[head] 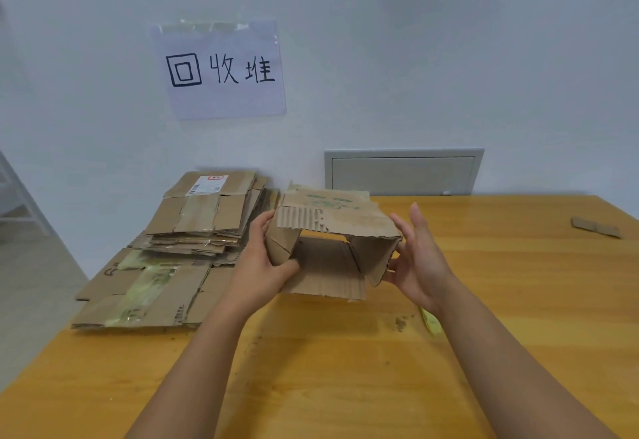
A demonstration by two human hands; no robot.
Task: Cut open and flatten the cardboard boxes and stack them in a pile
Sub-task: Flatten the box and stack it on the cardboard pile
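— Where's the box?

— Box (332, 231), up off the table (345, 369) at the middle, open like a tube, torn edges, faint green print on the top face. Held between both hands.

— Left hand?

— Left hand (266, 262), gripping the left wall of the box, thumb curled in front, fingers wrapped behind.

— And the right?

— Right hand (418, 265), fingers fairly straight and spread, palm turned toward the right wall, fingertips touching its edge. Pressing rather than clasping.

— The pile?

— Pile (179, 248) of flattened cardboard at the left end of the table, just beside the box, against the wall. White label (207, 185) on the topmost sheet, greenish tape across the bottom sheet.

— Anything else around?

— Paper sign (219, 70) taped to the wall above the pile, handwritten characters on it. Small cardboard scrap (595, 227) far right on the table, well apart. Yellowish strip (430, 322) by the right wrist, too blurred to tell. Grey panel (403, 172) set in the wall behind the box.
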